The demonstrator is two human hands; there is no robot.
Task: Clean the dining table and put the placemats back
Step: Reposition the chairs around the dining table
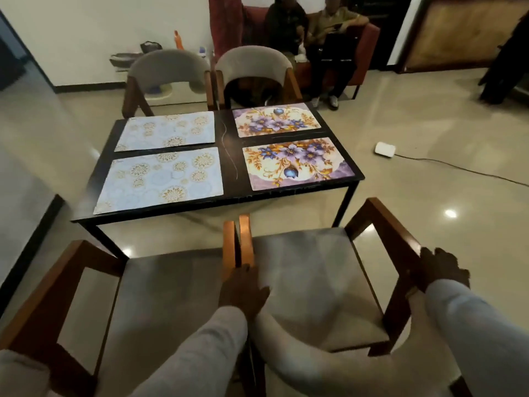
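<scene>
The black dining table (229, 156) carries several placemats laid flat. Two pale blue ones with gold circles lie on the left, far (167, 130) and near (161, 180). Two purple floral ones lie on the right, far (276, 119) and near (299, 163). In front of me stands a wooden armchair (312, 285) with a grey seat, a little back from the table. My left hand (243, 287) grips its left armrest. My right hand (442, 267) grips its right armrest.
A second armchair (160, 299) stands right beside it on the left, armrests almost touching. Two more chairs (169, 67) (254, 63) are at the far side. Two people sit on a red sofa (369, 38) behind. A white box with a cable (385, 149) lies on the floor at right.
</scene>
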